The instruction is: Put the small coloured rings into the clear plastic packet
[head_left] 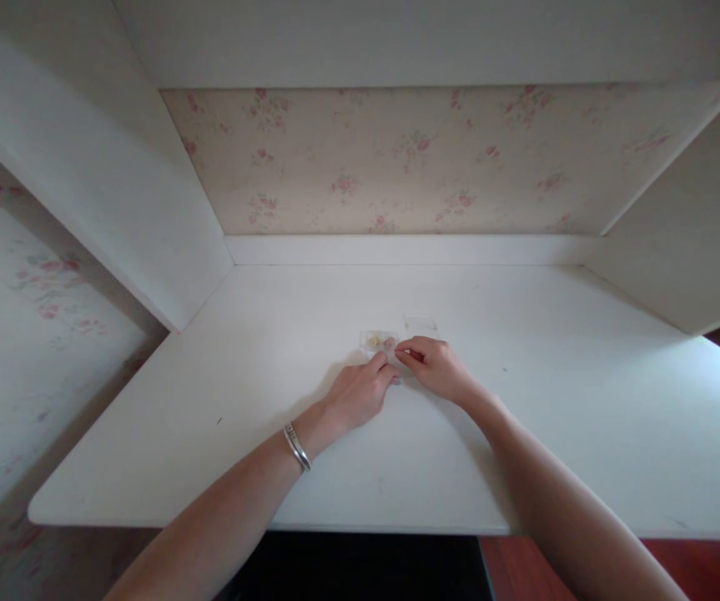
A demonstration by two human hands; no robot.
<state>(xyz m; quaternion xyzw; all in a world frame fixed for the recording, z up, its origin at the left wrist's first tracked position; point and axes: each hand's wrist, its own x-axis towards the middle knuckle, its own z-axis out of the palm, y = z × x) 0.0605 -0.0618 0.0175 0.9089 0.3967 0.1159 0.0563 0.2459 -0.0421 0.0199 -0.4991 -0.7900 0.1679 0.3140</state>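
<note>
1. A silver bangle (pixel 297 446) is worn on the left wrist.
2. The left hand (pixel 354 394) and right hand (pixel 438 367) are rested on the white table (pixel 585 392), fingers (pixel 406 356) pinched together.
3. A small clear box (pixel 378 340) is touched at the fingertips; whether it is gripped cannot be told.
4. A clear lid (pixel 420 324) lies just beyond.

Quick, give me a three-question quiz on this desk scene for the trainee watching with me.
1. True or false: the left hand and right hand meet fingertip to fingertip beside the small clear box.
2. Which wrist wears the bracelet? A left, B right.
3. Fill in: behind the right hand a clear ____ lies flat on the white desk.

Key: 1 true; 2 A; 3 lid. The box holds small yellowish and pinkish bits, too tiny to identify. Whether either hand pinches anything cannot be told.
</note>
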